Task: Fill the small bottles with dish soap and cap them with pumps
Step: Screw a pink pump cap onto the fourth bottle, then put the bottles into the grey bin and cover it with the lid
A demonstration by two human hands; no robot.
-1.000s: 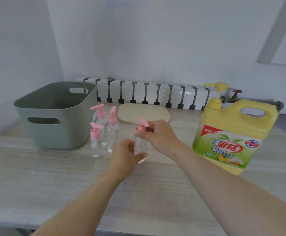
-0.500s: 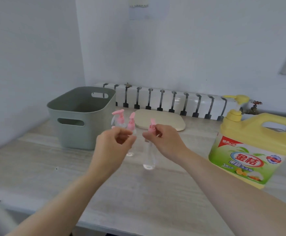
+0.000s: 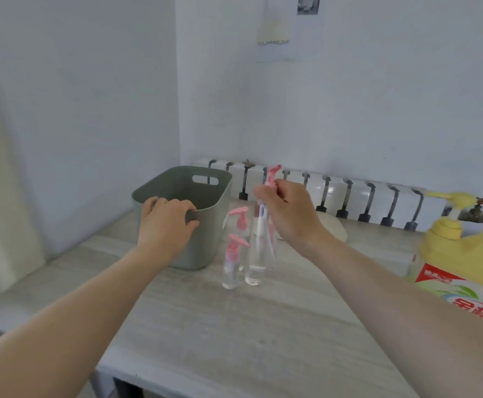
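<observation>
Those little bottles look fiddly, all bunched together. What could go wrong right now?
1. The right hand pinches a pink pump raised above the clear bottle, with its tube apparently hanging into the bottle. The left hand grips the green bin, so nothing steadies that bottle and it could tip.
2. Capped bottles stand right beside it, so a bump might topple them.

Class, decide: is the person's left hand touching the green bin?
Touching. In the head view the left hand grips the green bin at its rim.
</observation>
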